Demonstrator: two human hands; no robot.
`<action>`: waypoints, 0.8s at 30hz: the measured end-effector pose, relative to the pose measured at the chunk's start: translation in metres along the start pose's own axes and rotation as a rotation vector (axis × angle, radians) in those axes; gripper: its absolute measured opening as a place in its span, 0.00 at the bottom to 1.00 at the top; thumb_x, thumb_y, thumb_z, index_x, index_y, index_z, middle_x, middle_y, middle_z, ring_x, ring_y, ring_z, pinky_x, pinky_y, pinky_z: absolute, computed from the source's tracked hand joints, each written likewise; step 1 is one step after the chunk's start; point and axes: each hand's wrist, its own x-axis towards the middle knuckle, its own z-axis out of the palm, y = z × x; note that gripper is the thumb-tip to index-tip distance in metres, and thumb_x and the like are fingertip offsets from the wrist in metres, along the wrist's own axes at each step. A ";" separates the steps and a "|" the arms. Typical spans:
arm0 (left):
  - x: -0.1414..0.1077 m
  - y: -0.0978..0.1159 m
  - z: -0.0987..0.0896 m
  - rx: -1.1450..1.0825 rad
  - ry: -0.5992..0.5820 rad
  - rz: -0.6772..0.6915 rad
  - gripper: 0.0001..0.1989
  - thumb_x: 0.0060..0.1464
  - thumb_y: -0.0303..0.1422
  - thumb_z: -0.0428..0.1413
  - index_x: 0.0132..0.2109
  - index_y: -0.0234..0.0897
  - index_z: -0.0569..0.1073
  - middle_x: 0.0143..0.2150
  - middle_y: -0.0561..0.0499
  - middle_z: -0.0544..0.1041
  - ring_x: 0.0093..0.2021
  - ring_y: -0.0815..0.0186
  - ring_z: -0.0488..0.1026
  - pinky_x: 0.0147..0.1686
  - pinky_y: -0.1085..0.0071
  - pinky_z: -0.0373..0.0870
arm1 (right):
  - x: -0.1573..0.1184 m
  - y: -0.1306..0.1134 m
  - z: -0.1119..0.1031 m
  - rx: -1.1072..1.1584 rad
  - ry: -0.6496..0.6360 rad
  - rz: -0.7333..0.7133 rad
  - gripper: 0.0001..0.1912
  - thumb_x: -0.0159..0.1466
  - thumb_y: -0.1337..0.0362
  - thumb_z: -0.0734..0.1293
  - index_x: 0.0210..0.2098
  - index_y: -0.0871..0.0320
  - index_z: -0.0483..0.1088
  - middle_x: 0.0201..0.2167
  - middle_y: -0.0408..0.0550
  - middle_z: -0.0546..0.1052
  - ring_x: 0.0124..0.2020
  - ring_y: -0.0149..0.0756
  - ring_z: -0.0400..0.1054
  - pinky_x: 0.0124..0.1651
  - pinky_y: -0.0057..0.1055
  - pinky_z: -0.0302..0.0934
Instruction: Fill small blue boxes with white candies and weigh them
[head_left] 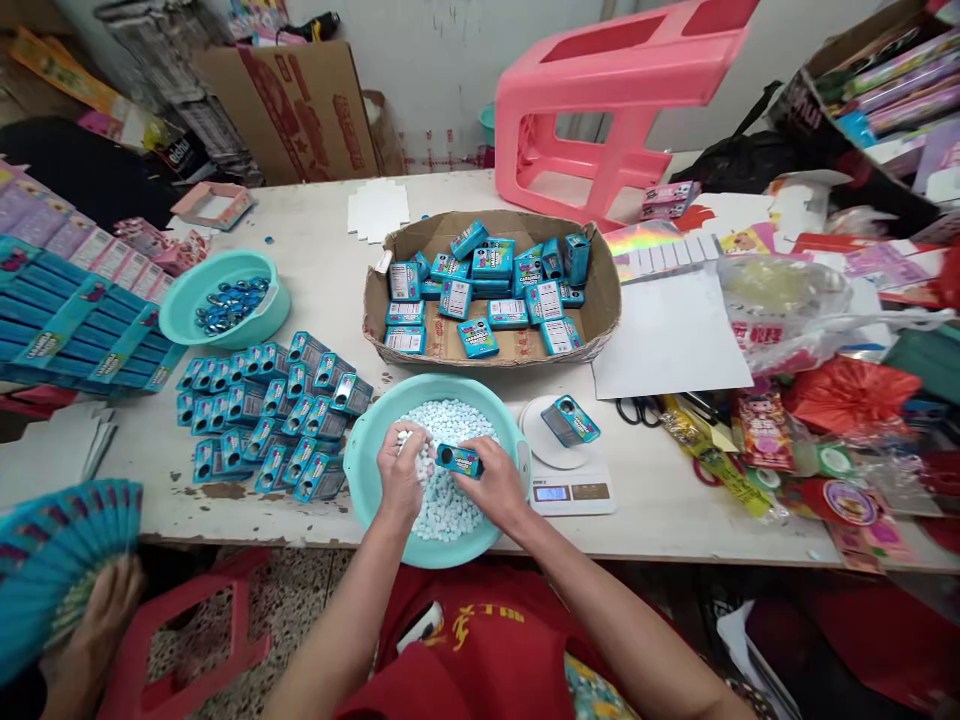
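Observation:
Over a turquoise basin (360,455) of small pale candies (450,510), my left hand (401,468) is closed around some of the candies. My right hand (491,482) grips a small blue box (459,460) with a dark round hole in its face, close beside my left hand. To the right of the basin, another blue box (571,420) lies on the round plate of a white scale (592,493) with a lit display. Rows of similar blue boxes (277,405) stand left of the basin. Behind it, a cardboard tray (491,352) holds several blue boxes.
A smaller turquoise basin (266,320) with shiny blue pieces stands at the left. White paper (667,345), scissors (639,411) and piled packaging lie right. A pink stool (517,130) rests at the back. Another person's hand (109,600) holds blue cards at lower left.

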 end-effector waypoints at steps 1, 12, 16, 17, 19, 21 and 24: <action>0.000 0.002 0.005 -0.059 0.024 0.011 0.12 0.46 0.38 0.59 0.34 0.37 0.66 0.30 0.53 0.71 0.24 0.72 0.69 0.18 0.79 0.60 | 0.000 -0.003 0.001 -0.011 -0.017 -0.001 0.14 0.52 0.71 0.69 0.39 0.55 0.70 0.36 0.47 0.73 0.40 0.41 0.68 0.43 0.36 0.62; 0.008 0.014 0.013 -0.103 0.109 0.090 0.12 0.48 0.39 0.59 0.34 0.35 0.67 0.29 0.54 0.73 0.24 0.70 0.72 0.23 0.77 0.68 | 0.002 -0.033 -0.004 0.005 -0.031 0.000 0.15 0.50 0.68 0.71 0.38 0.55 0.70 0.34 0.46 0.73 0.39 0.40 0.68 0.42 0.33 0.62; 0.006 0.021 0.013 -0.108 0.086 0.063 0.12 0.48 0.39 0.58 0.35 0.36 0.66 0.31 0.53 0.73 0.25 0.70 0.72 0.22 0.77 0.68 | 0.002 -0.036 -0.006 -0.011 -0.033 0.003 0.15 0.50 0.67 0.72 0.38 0.55 0.71 0.34 0.45 0.73 0.38 0.40 0.68 0.41 0.33 0.62; 0.006 0.023 0.013 -0.113 0.079 0.059 0.13 0.48 0.39 0.58 0.35 0.36 0.66 0.32 0.53 0.73 0.25 0.70 0.73 0.23 0.77 0.68 | 0.002 -0.037 -0.007 -0.018 -0.038 0.004 0.15 0.50 0.67 0.72 0.38 0.55 0.71 0.34 0.45 0.73 0.38 0.40 0.68 0.41 0.33 0.62; 0.005 0.025 0.014 -0.127 0.063 0.053 0.13 0.49 0.40 0.58 0.36 0.36 0.66 0.34 0.51 0.74 0.26 0.70 0.73 0.23 0.76 0.68 | 0.002 -0.038 -0.007 -0.027 -0.039 0.007 0.15 0.50 0.67 0.72 0.38 0.54 0.71 0.34 0.45 0.73 0.37 0.40 0.68 0.40 0.33 0.62; 0.005 0.026 0.015 -0.154 0.046 0.043 0.13 0.49 0.40 0.58 0.35 0.35 0.66 0.34 0.51 0.74 0.27 0.70 0.73 0.23 0.76 0.68 | 0.003 -0.039 -0.008 -0.024 -0.041 0.008 0.15 0.51 0.67 0.72 0.38 0.54 0.71 0.34 0.45 0.73 0.37 0.40 0.68 0.40 0.34 0.62; 0.005 0.026 0.014 -0.184 0.017 0.077 0.11 0.50 0.38 0.57 0.35 0.36 0.66 0.32 0.53 0.72 0.24 0.71 0.71 0.23 0.76 0.67 | 0.004 -0.042 -0.008 -0.010 -0.046 0.005 0.15 0.50 0.67 0.72 0.39 0.54 0.71 0.34 0.45 0.73 0.38 0.40 0.68 0.41 0.34 0.62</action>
